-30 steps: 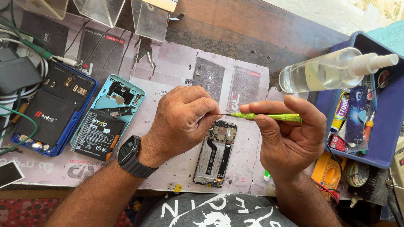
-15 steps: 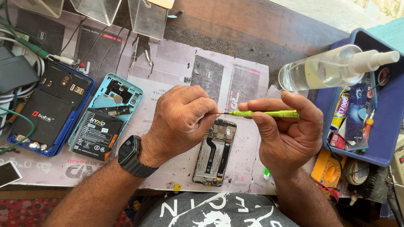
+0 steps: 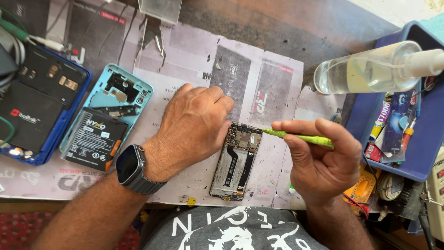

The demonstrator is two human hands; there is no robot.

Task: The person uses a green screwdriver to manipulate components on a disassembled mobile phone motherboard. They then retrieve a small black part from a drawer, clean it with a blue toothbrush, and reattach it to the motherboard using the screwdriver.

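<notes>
An opened phone (image 3: 236, 162) with its circuit board bare lies on a printed paper sheet (image 3: 185, 60) in front of me. My left hand (image 3: 192, 125), with a dark watch on the wrist, rests fingers down beside the phone's upper left edge and touches it. My right hand (image 3: 321, 159) grips a thin green screwdriver (image 3: 300, 137). The screwdriver's tip points left and sits at the phone's upper right corner.
A light blue phone shell with a black battery (image 3: 95, 139) lies to the left, a dark blue opened phone (image 3: 37, 111) further left. A clear spray bottle (image 3: 370, 67) rests on a blue tray (image 3: 430, 162) of small tools at the right. Cables lie at the far left.
My left hand has come off the screwdriver tip and lowered beside the phone. My right hand has brought the screwdriver down, its tip now at the phone's upper right corner.
</notes>
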